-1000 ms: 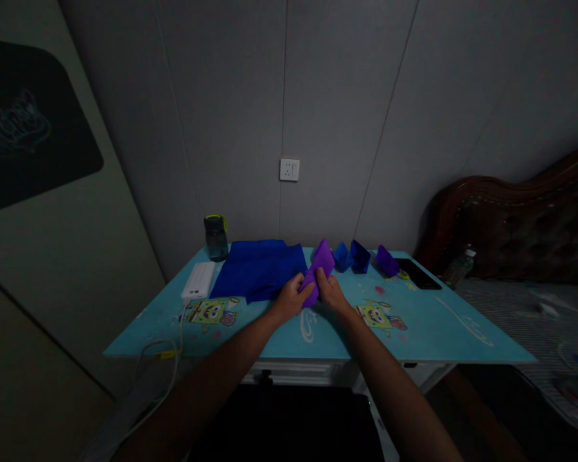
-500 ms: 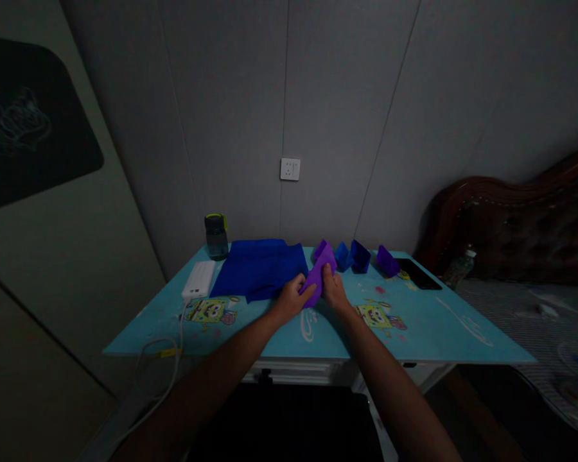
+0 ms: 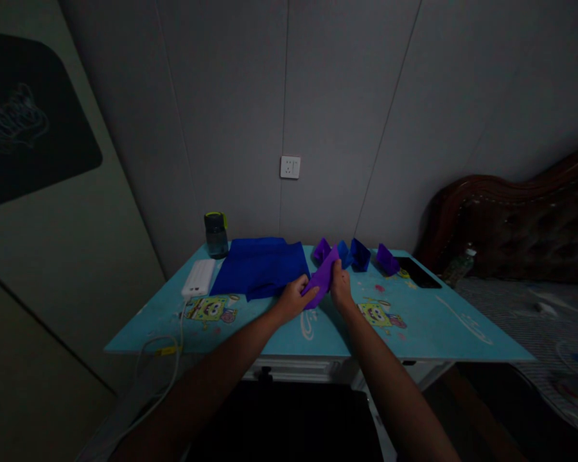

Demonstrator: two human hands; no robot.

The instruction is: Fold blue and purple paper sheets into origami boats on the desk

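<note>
A folded sheet of purple paper (image 3: 322,280) is held tilted above the table between both hands. My left hand (image 3: 291,299) is closed on its lower left part, thumb on top. At its right edge, my right hand (image 3: 340,287) grips the paper with the fingers mostly behind it. Beyond the hands stand folded paper shapes: a purple one (image 3: 322,251), a light blue one (image 3: 343,254), a dark blue one (image 3: 360,255) and another purple one (image 3: 387,260). Blue sheets (image 3: 262,266) lie flat left of my hands.
On the light blue table (image 3: 428,327), a white power bank (image 3: 199,278) with a cable (image 3: 177,359) lies at left, near a dark bottle (image 3: 216,236). A black phone (image 3: 418,273) lies at right. The wall rises behind; a bed with a clear bottle (image 3: 460,266) is at right.
The purple paper has turned between my hands, showing a narrower, darker face. My right hand has shifted slightly right and up along its edge; my left hand has barely moved.
</note>
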